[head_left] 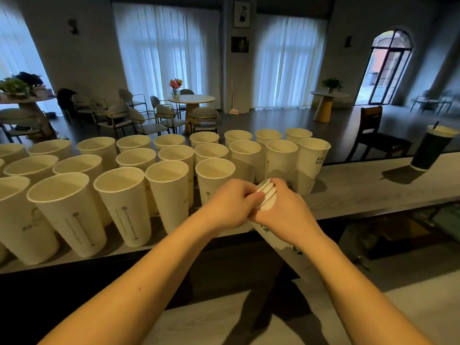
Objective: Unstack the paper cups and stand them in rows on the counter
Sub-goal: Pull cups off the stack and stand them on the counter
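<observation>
Gripping: right hand [286,212] wraps the stack [267,195]; left hand [231,205] pinches its top rim.
Axis: stack tilts rims-away, over the counter [373,185] edge.
Gap: beside the front row [214,178], just ahead.

You are working in a dim room lit from behind the scene: daylight comes through the curtains [171,53] far beyond your fingers [251,195] and through the arched door [388,68] to their far right. The curtains are blown out to soft white. Your forearms and the near cups [69,210] to the left of your fingers catch a warm, yellowish light. The dark cup [433,148] well to the right casts a shadow on the counter [373,185]. The wide lens bows straight lines and tilts the cups outward at the edges. The far room looks soft; the picture below your fingers falls into deep shadow.
</observation>
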A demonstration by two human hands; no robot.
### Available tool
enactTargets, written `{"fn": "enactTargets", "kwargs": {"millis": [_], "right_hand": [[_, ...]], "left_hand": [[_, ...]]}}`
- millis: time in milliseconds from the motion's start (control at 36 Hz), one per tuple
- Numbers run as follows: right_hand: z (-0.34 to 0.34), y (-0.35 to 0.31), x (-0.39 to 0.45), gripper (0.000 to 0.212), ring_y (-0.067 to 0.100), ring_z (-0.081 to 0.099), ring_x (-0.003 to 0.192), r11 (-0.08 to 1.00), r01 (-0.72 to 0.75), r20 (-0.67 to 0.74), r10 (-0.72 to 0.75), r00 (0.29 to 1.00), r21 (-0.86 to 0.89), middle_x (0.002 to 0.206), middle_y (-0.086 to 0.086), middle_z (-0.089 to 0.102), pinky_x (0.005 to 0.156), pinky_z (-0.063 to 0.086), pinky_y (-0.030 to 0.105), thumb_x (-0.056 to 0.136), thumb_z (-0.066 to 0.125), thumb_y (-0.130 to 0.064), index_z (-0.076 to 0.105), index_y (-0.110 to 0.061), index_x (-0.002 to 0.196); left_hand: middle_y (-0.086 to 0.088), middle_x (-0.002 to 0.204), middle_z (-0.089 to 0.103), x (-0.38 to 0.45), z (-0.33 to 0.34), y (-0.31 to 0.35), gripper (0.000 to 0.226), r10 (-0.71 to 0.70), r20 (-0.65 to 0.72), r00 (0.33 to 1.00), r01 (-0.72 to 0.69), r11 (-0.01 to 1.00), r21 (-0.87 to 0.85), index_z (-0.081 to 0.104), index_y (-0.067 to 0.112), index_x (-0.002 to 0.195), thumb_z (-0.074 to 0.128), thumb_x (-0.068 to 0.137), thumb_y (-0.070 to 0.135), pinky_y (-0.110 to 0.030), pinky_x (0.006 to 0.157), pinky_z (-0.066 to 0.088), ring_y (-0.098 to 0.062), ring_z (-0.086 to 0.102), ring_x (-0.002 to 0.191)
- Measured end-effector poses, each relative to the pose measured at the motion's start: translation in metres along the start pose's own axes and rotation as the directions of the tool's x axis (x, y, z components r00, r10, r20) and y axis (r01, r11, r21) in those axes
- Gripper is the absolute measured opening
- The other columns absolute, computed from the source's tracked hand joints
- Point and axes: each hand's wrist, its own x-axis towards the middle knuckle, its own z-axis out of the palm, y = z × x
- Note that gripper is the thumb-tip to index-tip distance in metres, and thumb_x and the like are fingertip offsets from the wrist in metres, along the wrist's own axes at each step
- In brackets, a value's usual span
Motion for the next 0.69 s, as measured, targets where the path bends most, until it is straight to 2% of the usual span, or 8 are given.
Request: {"fn": "enactTargets", "kwargs": {"millis": [56, 111, 222, 333, 417, 528, 611, 694], "right_hand": [[-0.007, 0.006, 0.003, 0.080, 0.009, 0.062, 0.095, 0.999, 0.023, 0.047, -0.025, 0.999, 0.030, 0.106, -0.011, 0.064, 0.078, 0.056, 0.036, 0.060, 0.073, -0.068, 0.047, -0.026, 0.123], [-0.017, 0.014, 0.007, 0.068, 0.003, 0.059, 0.092, 0.998, 0.045, 0.088, -0.048, 0.995, 0.041, 0.103, -0.015, 0.061, 0.074, 0.053, 0.030, 0.067, 0.078, -0.060, 0.044, -0.032, 0.118], [-0.043, 0.043, 0.019, 0.082, 0.005, 0.059, 0.096, 0.996, 0.079, 0.137, -0.075, 0.988, -0.029, 0.109, -0.015, 0.060, 0.080, 0.057, 0.038, 0.063, 0.079, -0.062, 0.043, -0.031, 0.129], [-0.066, 0.077, 0.035, 0.099, 0.013, 0.057, 0.109, 0.985, 0.036, 0.153, -0.010, 0.988, -0.170, 0.126, -0.009, 0.057, 0.086, 0.055, 0.041, 0.063, 0.077, -0.071, 0.037, -0.027, 0.142], [-0.074, 0.096, 0.045, 0.104, 0.020, 0.056, 0.115, 0.980, -0.013, 0.138, 0.042, 0.990, -0.200, 0.133, -0.003, 0.055, 0.090, 0.055, 0.044, 0.063, 0.077, -0.073, 0.035, -0.026, 0.145], [-0.075, 0.105, 0.053, 0.099, 0.020, 0.055, 0.116, 0.983, -0.034, 0.134, 0.059, 0.989, -0.183, 0.134, -0.003, 0.054, 0.092, 0.055, 0.046, 0.065, 0.074, -0.075, 0.035, -0.029, 0.143], [-0.077, 0.108, 0.061, 0.100, 0.020, 0.055, 0.117, 0.986, -0.020, 0.136, 0.043, 0.990, -0.168, 0.135, -0.002, 0.053, 0.092, 0.056, 0.046, 0.065, 0.073, -0.076, 0.033, -0.029, 0.144], [-0.078, 0.109, 0.065, 0.101, 0.020, 0.053, 0.119, 0.990, -0.003, 0.146, 0.023, 0.989, -0.139, 0.137, -0.002, 0.052, 0.093, 0.055, 0.047, 0.066, 0.074, -0.075, 0.032, -0.029, 0.145]], "left_hand": [[-0.008, 0.081, 0.072, 0.005, 0.006, 0.005, 0.023, -0.015, -0.036, 0.999, 0.015, 1.000, -0.011, 0.073, 0.020, 0.085, 0.055, 0.096, 0.029, -0.046, 0.081, 0.056, -0.024, 0.068, 0.081], [-0.007, 0.081, 0.072, 0.012, 0.014, 0.011, 0.018, -0.037, -0.083, 0.996, 0.037, 0.999, -0.004, 0.073, 0.020, 0.086, 0.060, 0.093, 0.029, -0.043, 0.078, 0.056, -0.023, 0.068, 0.080], [0.006, 0.081, 0.068, 0.034, 0.017, 0.023, 0.008, -0.022, -0.277, 0.961, 0.021, 1.000, -0.006, 0.070, 0.025, 0.090, 0.064, 0.090, 0.031, -0.030, 0.070, 0.052, -0.013, 0.065, 0.079], [0.006, 0.077, 0.060, 0.054, 0.016, 0.036, 0.016, 0.137, -0.470, 0.872, -0.015, 0.967, 0.253, 0.065, 0.021, 0.094, 0.057, 0.094, 0.035, -0.028, 0.061, 0.043, -0.008, 0.056, 0.072], [0.004, 0.080, 0.061, 0.066, 0.028, 0.041, 0.016, 0.198, -0.461, 0.865, 0.023, 0.902, 0.431, 0.059, 0.020, 0.093, 0.054, 0.096, 0.035, -0.031, 0.061, 0.044, -0.014, 0.057, 0.074], [-0.007, 0.102, 0.067, 0.080, 0.044, 0.030, 0.019, 0.173, -0.365, 0.915, 0.128, 0.732, 0.669, 0.062, 0.017, 0.107, 0.056, 0.095, 0.031, -0.038, 0.078, 0.051, -0.025, 0.063, 0.097], [-0.009, 0.109, 0.067, 0.088, 0.052, 0.021, 0.025, 0.136, -0.326, 0.935, 0.163, 0.653, 0.739, 0.059, 0.018, 0.114, 0.056, 0.095, 0.033, -0.039, 0.085, 0.053, -0.026, 0.063, 0.102], [-0.009, 0.109, 0.068, 0.093, 0.056, 0.019, 0.025, 0.153, -0.318, 0.936, 0.161, 0.616, 0.771, 0.059, 0.018, 0.114, 0.057, 0.095, 0.033, -0.039, 0.084, 0.053, -0.026, 0.064, 0.101]]}}
